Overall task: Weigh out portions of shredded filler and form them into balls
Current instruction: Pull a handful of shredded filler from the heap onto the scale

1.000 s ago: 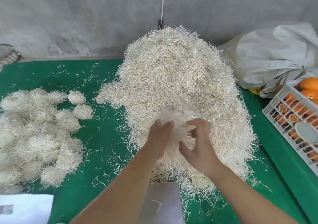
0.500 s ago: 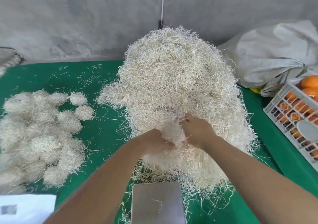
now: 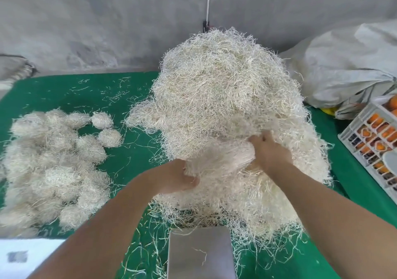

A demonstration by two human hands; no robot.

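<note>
A white slatted crate (image 3: pixel 363 141) of oranges (image 3: pixel 393 103) sits at the right edge of the green table cover (image 3: pixel 53 92), beside a grey sack (image 3: pixel 343 64).

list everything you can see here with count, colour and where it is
filler heap: one, pale straw, centre of the table
tuft: one, pale straw, between both hands at the heap's front
balls: many, too merged to count, pale straw, left side of the table
loose strands: many, pale, scattered over the cloth
table cloth: one, green, under everything
scale plate: one, silver, bottom centre, a few strands on it
sack: one, grey-white, back right
crate: one, white, right edge, holds orange fruit
cord: one, white, hangs down the grey wall behind the heap
white sheet: one, bottom left corner
left hand: one, grips the tuft's near left end
right hand: one, grips the tuft's right end
</note>
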